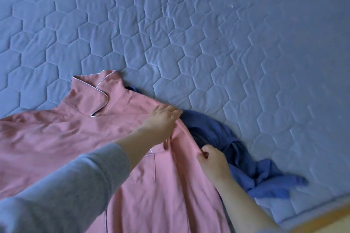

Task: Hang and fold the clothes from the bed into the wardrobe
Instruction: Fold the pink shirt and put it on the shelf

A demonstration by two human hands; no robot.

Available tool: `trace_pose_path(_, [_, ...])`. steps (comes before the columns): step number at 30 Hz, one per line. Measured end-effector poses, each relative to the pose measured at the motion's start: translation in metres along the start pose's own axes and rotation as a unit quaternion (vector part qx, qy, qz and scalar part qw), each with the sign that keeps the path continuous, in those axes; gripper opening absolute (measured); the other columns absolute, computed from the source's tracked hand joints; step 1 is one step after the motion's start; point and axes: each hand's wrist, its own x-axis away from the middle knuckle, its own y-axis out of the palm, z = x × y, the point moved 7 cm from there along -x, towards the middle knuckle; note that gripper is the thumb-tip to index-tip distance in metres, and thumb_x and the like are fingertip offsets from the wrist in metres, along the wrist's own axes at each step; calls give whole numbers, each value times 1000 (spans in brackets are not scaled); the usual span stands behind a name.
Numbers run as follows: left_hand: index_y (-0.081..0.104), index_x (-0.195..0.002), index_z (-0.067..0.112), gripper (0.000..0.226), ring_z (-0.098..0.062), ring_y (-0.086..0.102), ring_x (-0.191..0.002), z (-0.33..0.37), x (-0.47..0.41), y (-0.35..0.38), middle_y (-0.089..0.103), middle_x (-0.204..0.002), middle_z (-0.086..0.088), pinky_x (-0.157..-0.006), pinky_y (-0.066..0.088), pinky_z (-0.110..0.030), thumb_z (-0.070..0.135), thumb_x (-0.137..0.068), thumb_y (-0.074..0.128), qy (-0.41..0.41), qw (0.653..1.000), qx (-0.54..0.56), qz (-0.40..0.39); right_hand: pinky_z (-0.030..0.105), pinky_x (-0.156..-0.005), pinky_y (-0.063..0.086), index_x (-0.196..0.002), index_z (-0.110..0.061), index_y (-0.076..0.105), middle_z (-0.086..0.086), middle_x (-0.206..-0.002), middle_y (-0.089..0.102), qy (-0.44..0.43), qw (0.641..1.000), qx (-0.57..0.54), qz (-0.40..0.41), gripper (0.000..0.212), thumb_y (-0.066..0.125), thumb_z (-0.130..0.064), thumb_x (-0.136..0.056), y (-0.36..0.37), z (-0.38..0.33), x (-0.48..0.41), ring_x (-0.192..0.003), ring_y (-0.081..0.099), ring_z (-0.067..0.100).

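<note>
A pink shirt [79, 134] with white piping on its collar lies spread on the bed, collar pointing away from me. My left hand [162, 119] rests near the shirt's right shoulder, fingers bent onto the fabric edge. My right hand [212, 162] pinches the shirt's right side edge lower down. A crumpled blue garment [261, 178] lies partly under the pink shirt and sticks out to its right. The wardrobe is out of view.
The blue quilted bed cover [189, 34] with a hexagon pattern fills most of the view. The bed's edge and a strip of wooden floor [333, 217] show at the bottom right. My grey sleeve [62, 191] covers the lower left.
</note>
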Motion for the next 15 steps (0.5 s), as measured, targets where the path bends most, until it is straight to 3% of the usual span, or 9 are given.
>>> trace_pose_path(5, [42,-142,25,46,-21,35,-133,6,-20,11,47,-140,4,-112,19,-34,26,-96,45,7,995,-95,-32,25,-54,35,-83,-17,51,-7,-68,55,3,997,-75,-26,13,49,-20,-96,-1,15,2,-61,48,8])
trace_pose_path(8, [55,-121,25,29,-21,43,-123,3,-27,11,56,-124,6,-106,24,-36,27,-94,46,-10,989,-142,-45,25,-60,37,-89,-21,54,-9,-71,58,-10,994,-106,6,5,53,-20,-93,-15,17,-4,-68,53,9])
trace_pose_path(11, [61,-109,23,21,-24,48,-116,-2,-37,2,60,-115,3,-108,26,-39,25,-95,46,-46,993,-110,-29,22,-62,35,-90,-21,60,-12,-73,61,-49,992,-103,50,6,63,-16,-87,-41,14,-20,-73,56,9])
trace_pose_path(15, [63,-104,20,19,-27,52,-110,1,-57,-13,62,-108,-2,-101,31,-38,32,-93,54,-46,995,-83,17,24,-60,33,-85,-14,67,-7,-70,61,-92,987,-77,103,11,75,-19,-81,-88,8,-56,-65,53,12])
